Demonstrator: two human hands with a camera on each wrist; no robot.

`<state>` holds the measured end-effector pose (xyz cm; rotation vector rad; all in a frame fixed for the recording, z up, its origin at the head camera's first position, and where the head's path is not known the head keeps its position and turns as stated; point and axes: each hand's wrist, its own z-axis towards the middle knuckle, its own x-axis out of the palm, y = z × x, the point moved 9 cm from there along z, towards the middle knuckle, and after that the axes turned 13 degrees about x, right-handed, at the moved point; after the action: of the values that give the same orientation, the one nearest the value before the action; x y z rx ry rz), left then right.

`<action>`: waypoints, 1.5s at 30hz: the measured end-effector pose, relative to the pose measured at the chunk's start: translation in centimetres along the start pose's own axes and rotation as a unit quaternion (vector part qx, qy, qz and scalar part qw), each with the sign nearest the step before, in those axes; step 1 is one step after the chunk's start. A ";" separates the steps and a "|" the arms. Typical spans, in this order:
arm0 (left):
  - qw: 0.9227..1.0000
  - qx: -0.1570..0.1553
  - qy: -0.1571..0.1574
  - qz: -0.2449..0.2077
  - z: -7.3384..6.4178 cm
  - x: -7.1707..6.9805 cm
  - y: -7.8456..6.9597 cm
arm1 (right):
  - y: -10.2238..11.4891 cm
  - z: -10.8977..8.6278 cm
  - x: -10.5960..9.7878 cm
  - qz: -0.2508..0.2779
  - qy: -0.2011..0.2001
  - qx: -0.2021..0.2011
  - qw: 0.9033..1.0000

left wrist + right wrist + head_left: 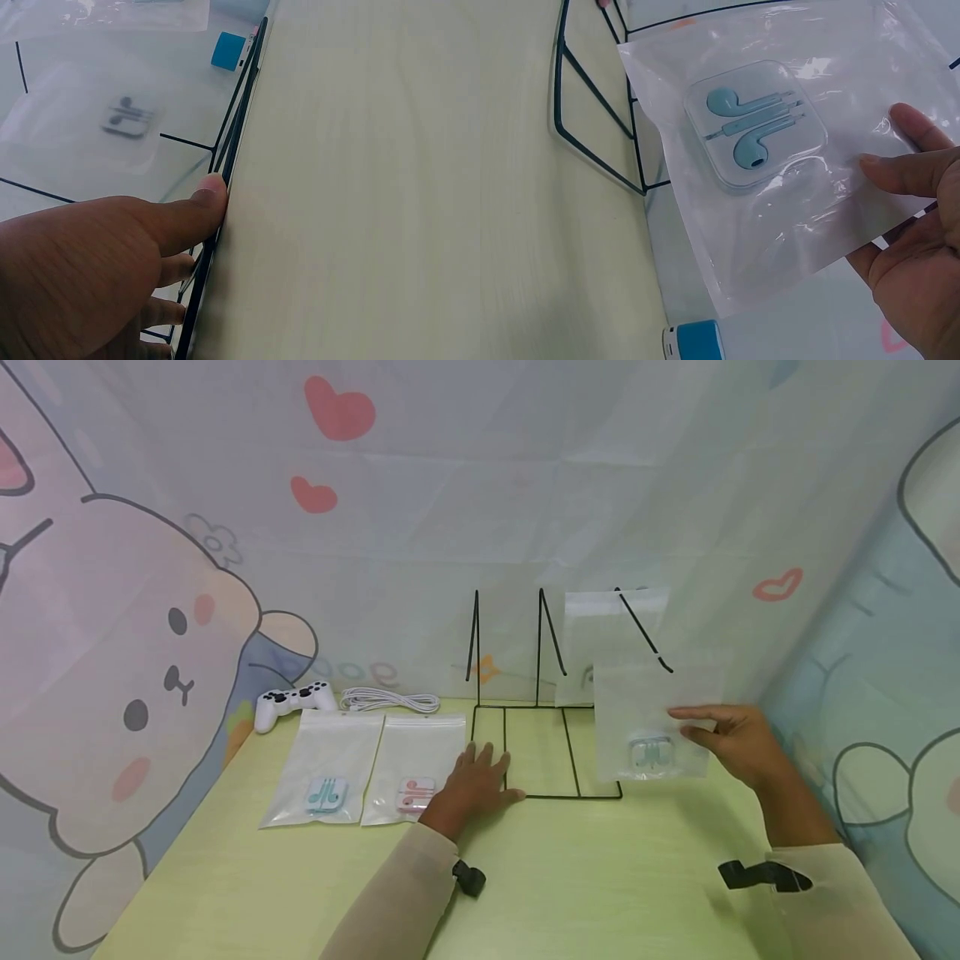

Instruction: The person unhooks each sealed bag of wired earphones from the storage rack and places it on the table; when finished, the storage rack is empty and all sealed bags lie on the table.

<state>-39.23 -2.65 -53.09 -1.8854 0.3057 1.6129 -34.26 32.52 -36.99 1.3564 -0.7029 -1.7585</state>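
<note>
At the right end of the black wire rack [525,707], my right hand [738,739] pinches the right edge of a clear zip bag [622,702]. The thumb lies on its front face and other fingers are behind it. Blue earphones in a square clear case [757,124] sit low in this bag. The tip of the rack's right prong [645,631] shows in front of the bag near its top. A second bag [588,618] hangs behind it. My left hand [476,783] rests on the left side of the rack's base, fingers spread, its thumb along the front wire.
Two more zip bags lie flat at left, one with blue earphones [326,795], one with pink earphones [416,794]. Behind them are a white game controller [296,700] and a coiled white cable [390,700]. A blue cylindrical object [697,341] stands beyond the rack.
</note>
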 end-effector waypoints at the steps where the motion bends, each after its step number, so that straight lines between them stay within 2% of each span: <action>1: 1.000 0.000 0.000 0.000 0.0 0.0 0.0 | 0.0 -0.1 0.0 0.002 0.001 -0.001 1.000; 9: 1.000 0.001 0.000 0.000 0.1 0.0 0.0 | -0.4 -0.4 -0.2 -0.003 -0.006 -0.002 1.000; 24: 1.000 0.000 0.006 0.003 0.3 0.3 0.3 | 0.3 -1.3 -0.4 0.000 -0.017 -0.038 0.999; 32: 1.000 0.001 0.005 0.005 0.3 0.3 0.3 | 0.7 -1.5 -0.6 0.025 -0.003 -0.053 0.998; 45: 1.000 0.000 0.001 -0.003 0.3 0.2 0.3 | 1.2 -2.0 -0.7 0.035 0.008 -0.059 0.998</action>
<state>-39.54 -2.67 -53.40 -1.8868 0.2998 1.6072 -31.98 32.51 -36.19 1.2499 -0.6202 -1.7062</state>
